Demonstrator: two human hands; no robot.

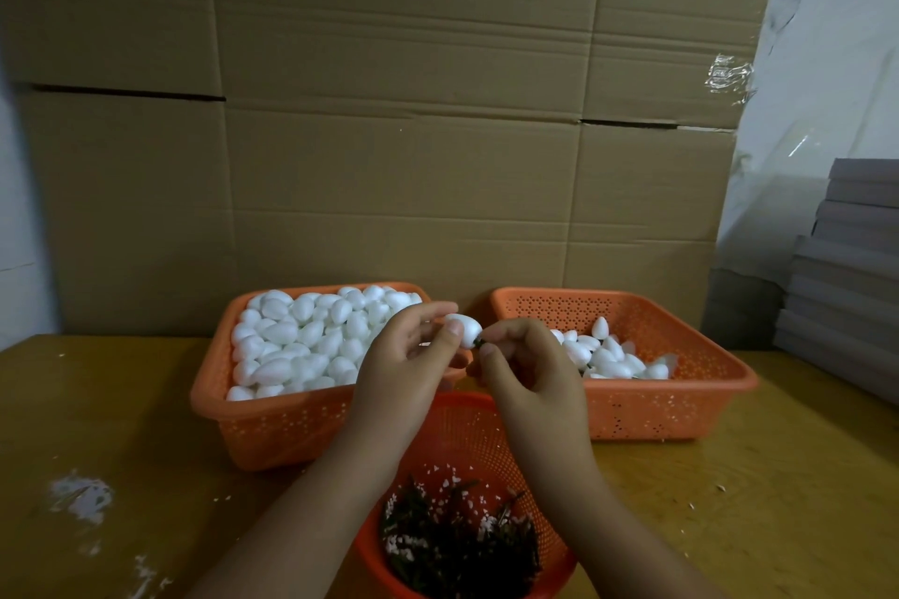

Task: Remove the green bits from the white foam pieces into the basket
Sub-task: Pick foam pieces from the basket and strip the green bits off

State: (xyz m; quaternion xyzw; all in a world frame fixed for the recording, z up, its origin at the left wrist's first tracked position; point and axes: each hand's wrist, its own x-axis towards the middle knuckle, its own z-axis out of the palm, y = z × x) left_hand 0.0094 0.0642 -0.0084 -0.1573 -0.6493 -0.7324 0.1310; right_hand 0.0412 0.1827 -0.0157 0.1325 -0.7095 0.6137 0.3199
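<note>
My left hand (413, 355) pinches a white egg-shaped foam piece (464, 328) above the round orange basket (467, 433). My right hand (525, 360) pinches the dark green bit (482, 344) sticking out of that piece's end. The round basket in front of me holds a pile of green bits (457, 545) mixed with white crumbs. A square orange basket (262, 423) on the left is full of white foam pieces (301, 345). Another square orange basket (681, 404) on the right holds fewer foam pieces (613, 355), some with green bits showing.
Everything sits on a yellow wooden table (778, 477) strewn with white foam crumbs (80, 496). A wall of cardboard boxes (389, 112) stands behind the baskets. Grey stacked sheets (846, 268) rise at the right edge.
</note>
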